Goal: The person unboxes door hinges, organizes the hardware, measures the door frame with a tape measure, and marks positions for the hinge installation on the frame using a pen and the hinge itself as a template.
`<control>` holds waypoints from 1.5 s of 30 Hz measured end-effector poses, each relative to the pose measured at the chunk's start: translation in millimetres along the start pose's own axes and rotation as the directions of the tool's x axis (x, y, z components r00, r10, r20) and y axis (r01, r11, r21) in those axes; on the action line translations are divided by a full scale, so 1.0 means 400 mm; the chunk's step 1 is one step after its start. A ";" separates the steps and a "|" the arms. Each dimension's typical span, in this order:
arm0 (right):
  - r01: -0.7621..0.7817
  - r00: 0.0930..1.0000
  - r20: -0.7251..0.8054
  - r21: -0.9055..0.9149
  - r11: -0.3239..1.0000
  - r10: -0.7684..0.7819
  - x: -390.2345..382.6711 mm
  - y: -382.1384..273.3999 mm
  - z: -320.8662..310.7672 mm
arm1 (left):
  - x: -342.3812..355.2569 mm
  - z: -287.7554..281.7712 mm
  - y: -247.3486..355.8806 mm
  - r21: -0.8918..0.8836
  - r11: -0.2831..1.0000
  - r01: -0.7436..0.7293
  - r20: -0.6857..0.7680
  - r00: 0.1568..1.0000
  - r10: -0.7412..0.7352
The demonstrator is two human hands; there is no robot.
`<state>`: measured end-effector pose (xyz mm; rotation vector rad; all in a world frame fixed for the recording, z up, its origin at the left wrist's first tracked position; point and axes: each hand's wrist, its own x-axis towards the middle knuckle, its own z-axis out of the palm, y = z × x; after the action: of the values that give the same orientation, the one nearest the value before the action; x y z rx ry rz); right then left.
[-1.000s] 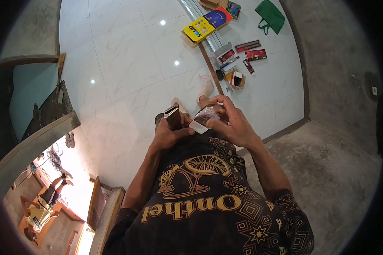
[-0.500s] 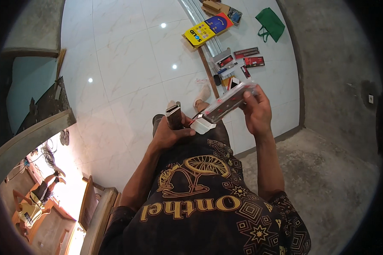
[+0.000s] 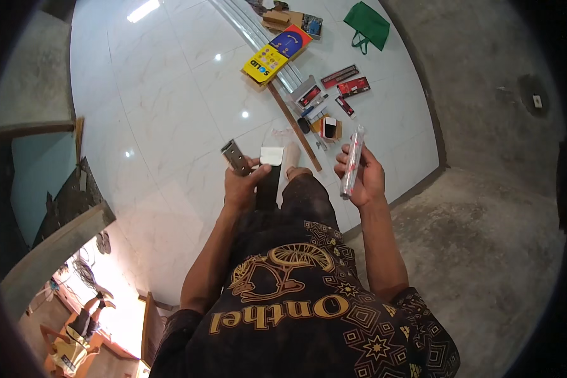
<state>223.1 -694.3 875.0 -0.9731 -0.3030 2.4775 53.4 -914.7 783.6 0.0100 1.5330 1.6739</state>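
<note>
My left hand (image 3: 240,188) is closed around a grey metal piece with holes along its face (image 3: 235,157), possibly a hinge or a lock part. The same hand also pinches a dark narrow box (image 3: 268,189) with its white end flap (image 3: 271,155) folded open, the thumb resting near the flap. Off to the right, my right hand (image 3: 366,176) grips a long, slim packet in clear plastic with red marks (image 3: 353,165), held almost upright. What lies inside the wrap cannot be made out. The packet and the box are apart.
Ahead on the tiled floor lie a brown wooden strip (image 3: 294,128), long metal profiles (image 3: 249,39), a yellow and blue box (image 3: 277,55), several red and black boxes (image 3: 353,87) and a green bag (image 3: 366,26). A grey wall (image 3: 485,94) stands at the right.
The packet has moved away from the box's open flap and turned more upright in my right hand. The metal piece has tilted, and the box now shows its dark side. The view has shifted.
</note>
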 end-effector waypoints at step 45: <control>-0.279 0.916 -0.031 -0.766 0.579 0.400 0.183 -0.143 -0.148 | -0.077 0.370 0.008 -0.123 0.940 0.319 -0.024 0.946 -0.324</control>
<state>235.7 -606.6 809.9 -1.2462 -1.4412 2.8065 148.6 -811.3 839.1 -0.3260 1.3795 1.5046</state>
